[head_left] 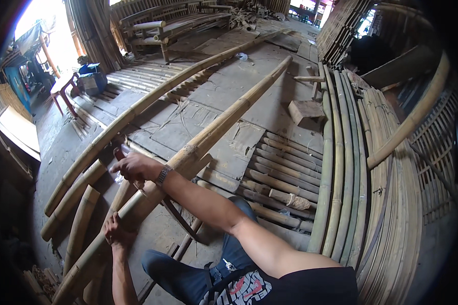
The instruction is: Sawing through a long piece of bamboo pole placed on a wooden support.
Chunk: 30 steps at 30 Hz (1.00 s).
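A long, thick bamboo pole (203, 141) slants from the lower left up toward the far middle, passing in front of me. My left hand (119, 231) is closed over its near part, fingers wrapped on the upper side. Farther along, just across the pole, my right hand (136, 166) grips a tool with a reddish-brown handle (121, 152). A pointed bit shows below that hand, close to the pole; the tool's working end is too unclear to name. A metal-banded watch sits on my right wrist.
Another long bamboo pole (137, 108) lies beyond, with shorter cut bamboo pieces (81, 223) at the left. Green poles (336, 168) and split strips (392, 203) line the right. A wooden block (306, 113), slatted floor (282, 170), bamboo bench (173, 30) and red stool (63, 86) stand around.
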Motion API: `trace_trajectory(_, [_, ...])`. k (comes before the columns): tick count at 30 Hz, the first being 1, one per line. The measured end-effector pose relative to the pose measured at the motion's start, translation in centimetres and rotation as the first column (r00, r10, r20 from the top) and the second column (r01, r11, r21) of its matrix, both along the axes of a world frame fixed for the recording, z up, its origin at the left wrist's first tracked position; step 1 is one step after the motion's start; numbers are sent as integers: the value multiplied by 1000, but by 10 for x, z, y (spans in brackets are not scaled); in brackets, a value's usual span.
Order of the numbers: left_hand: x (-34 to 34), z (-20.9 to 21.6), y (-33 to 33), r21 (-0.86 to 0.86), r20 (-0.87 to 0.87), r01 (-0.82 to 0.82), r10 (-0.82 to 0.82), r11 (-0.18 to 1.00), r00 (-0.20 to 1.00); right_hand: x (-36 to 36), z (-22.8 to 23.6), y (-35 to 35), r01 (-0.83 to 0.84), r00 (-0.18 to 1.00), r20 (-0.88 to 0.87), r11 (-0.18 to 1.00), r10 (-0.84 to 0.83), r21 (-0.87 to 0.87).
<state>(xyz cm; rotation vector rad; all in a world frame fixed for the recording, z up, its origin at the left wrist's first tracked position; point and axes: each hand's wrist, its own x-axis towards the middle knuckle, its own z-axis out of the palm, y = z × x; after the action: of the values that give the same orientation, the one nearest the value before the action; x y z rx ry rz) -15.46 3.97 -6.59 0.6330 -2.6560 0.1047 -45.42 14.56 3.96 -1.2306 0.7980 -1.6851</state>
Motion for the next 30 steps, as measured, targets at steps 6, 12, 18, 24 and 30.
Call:
trace_trajectory(6, [18, -2, -4, 21, 31, -42, 41, 999, 999, -8, 47, -40, 122, 913, 286, 866, -289, 484])
trace_trajectory(12, [22, 3, 4, 15, 27, -49, 49, 999, 998, -5, 43, -34, 291, 920, 81, 808, -383, 513])
trace_trajectory(18, [10, 4, -1, 64, -65, 19, -15, 998, 998, 58, 6, 94, 722, 150, -727, 577, -670, -383])
trace_trajectory(24, [6, 8, -9, 34, 47, 10, -12, 999, 999, 148, -49, 224, 734, 639, -166, 532, -751, 421])
trace_trajectory(30, [15, 19, -7, 63, 109, 24, -31, 998, 994, 179, -78, 260, 691, 673, -75, 589, -736, 419])
